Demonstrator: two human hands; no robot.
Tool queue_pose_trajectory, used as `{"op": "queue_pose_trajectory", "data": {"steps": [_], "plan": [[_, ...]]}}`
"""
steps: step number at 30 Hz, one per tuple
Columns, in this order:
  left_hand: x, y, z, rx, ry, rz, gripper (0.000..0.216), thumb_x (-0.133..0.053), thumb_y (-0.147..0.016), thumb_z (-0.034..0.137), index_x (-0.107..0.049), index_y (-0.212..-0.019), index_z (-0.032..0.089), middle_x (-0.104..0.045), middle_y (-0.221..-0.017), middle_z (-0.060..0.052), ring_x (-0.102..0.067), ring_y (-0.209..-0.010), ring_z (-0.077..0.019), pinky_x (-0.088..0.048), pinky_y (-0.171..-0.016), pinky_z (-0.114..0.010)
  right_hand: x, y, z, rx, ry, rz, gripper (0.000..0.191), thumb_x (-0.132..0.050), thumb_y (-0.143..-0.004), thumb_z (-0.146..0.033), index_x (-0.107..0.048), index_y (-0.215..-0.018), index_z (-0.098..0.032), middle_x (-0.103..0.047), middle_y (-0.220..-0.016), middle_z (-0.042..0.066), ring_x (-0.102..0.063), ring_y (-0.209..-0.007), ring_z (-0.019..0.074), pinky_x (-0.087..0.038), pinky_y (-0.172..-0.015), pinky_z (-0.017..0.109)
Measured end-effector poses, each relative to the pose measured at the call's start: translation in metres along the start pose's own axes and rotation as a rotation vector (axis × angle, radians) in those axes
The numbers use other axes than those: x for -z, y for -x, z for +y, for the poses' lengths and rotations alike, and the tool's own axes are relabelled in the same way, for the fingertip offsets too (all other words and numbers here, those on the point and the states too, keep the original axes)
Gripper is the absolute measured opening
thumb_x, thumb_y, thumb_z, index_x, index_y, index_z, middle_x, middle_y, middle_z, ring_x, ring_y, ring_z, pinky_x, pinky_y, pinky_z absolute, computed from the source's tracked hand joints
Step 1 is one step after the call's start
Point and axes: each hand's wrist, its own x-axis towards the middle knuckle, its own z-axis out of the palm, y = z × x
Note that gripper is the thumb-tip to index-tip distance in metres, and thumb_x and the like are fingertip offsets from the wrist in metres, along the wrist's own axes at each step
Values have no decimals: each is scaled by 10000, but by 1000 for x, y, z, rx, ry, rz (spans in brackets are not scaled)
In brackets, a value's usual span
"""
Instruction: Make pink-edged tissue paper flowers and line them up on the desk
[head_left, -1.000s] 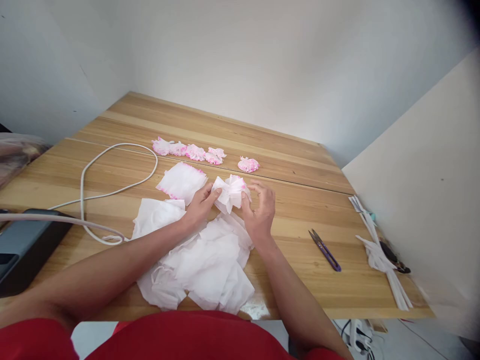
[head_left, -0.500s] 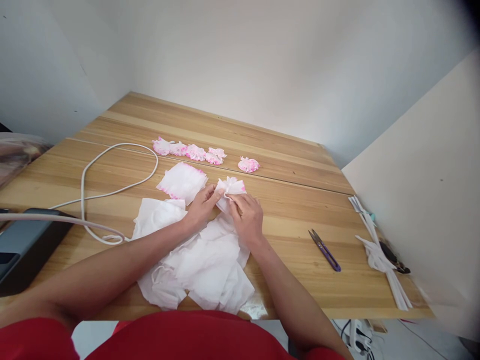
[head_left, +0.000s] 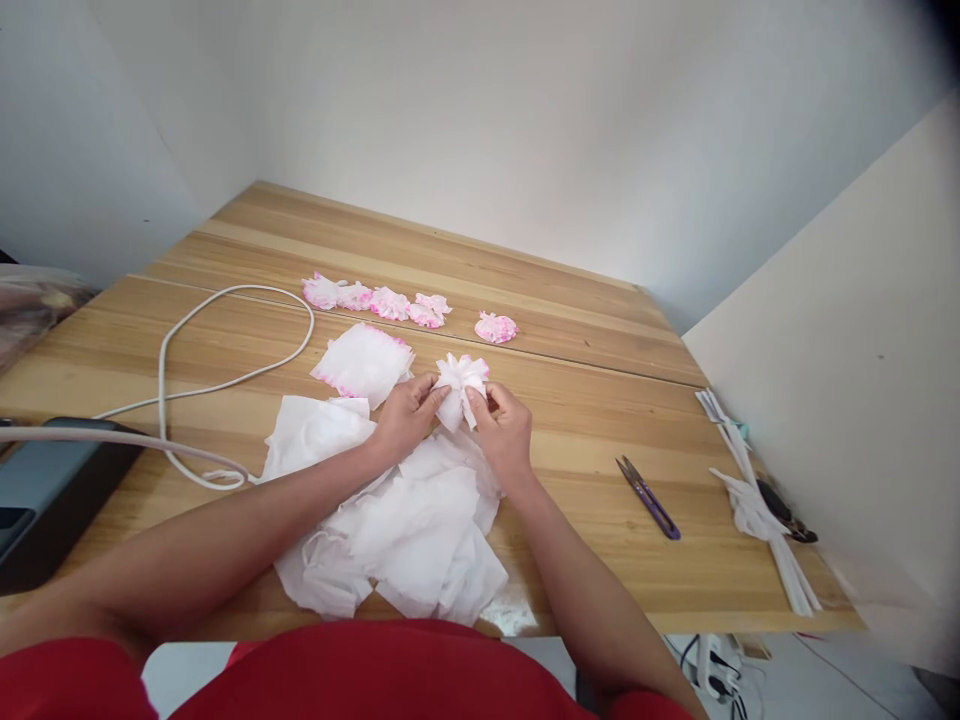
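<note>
Between my two hands is a white tissue paper flower (head_left: 460, 385) with pleated petals and pink tips. My left hand (head_left: 409, 415) pinches its left side between thumb and fingers. On the other side, my right hand (head_left: 504, 425) grips the petals with the thumb in front. Below the hands lies a loose heap of white tissue sheets (head_left: 420, 520), partly hidden by my left forearm. A stack of white tissue squares with pink edges (head_left: 364, 360) rests just beyond my left hand.
Several pink-edged paper flowers (head_left: 390, 302) lie in a row farther back, with one separate flower (head_left: 496, 327) to their right. Purple thread snips (head_left: 649, 498) lie at right, near white strips (head_left: 757, 515). A white cable (head_left: 161, 390) loops at left beside a dark box (head_left: 67, 490).
My right hand has shifted from pinching the flower's middle to holding its right side. The pleated flower now fans out wider between both hands.
</note>
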Motion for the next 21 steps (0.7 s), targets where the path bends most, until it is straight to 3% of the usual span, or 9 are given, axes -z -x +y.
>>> {"op": "queue_pose_trajectory", "data": {"steps": [3, 6, 10, 13, 18, 21], "plan": [[-1, 0, 0, 22, 59, 11, 244, -552, -874, 384, -550, -760, 168, -516, -700, 20, -475, -668, -124, -373, -629, -244, -1, -1, 3, -117, -186, -16, 320, -559, -866, -431, -553, -663, -183, -460, -593, -45, -408, -567, 104, -335, -536, 235], [-1, -1, 8, 72, 162, 54, 257, -580, -850, 401, -547, -764, 160, -509, -690, 23, -465, -649, -118, -370, -607, -236, -2, 0, 3, -115, -280, -52, 275, -554, -873, -429, -636, -792, -178, -559, -671, -19, -484, -609, 115, -393, -564, 237], [2, -3, 17, 89, 220, 80, 258, -606, -831, 403, -557, -781, 155, -527, -704, 22, -473, -661, -114, -388, -629, -230, -3, 4, 1, 124, -85, -107, 293, -585, -870, -365, -649, -1107, -205, -672, -976, 54, -593, -819, 168, -482, -720, 291], [4, -4, 18, 99, 258, 111, 267, -619, -824, 407, -543, -763, 159, -529, -705, 25, -477, -661, -110, -397, -631, -223, -4, 4, 3, 289, 115, -61, 393, -649, -826, -314, -603, -1201, -208, -671, -1037, 78, -589, -916, 202, -484, -803, 336], [4, -5, 14, 170, 337, 111, 313, -640, -803, 457, -524, -765, 169, -515, -658, 32, -481, -602, -111, -424, -581, -229, -5, 1, 8, 193, 70, -20, 162, -545, -879, -209, -669, -984, -211, -682, -890, 34, -614, -805, 162, -489, -717, 292], [3, -4, 14, 201, 371, 72, 328, -637, -806, 481, -529, -790, 172, -508, -680, 29, -487, -613, -109, -436, -579, -224, -5, 2, 7, 225, 37, -27, 170, -536, -877, -175, -674, -964, -219, -681, -893, 25, -621, -813, 156, -494, -727, 287]]}}
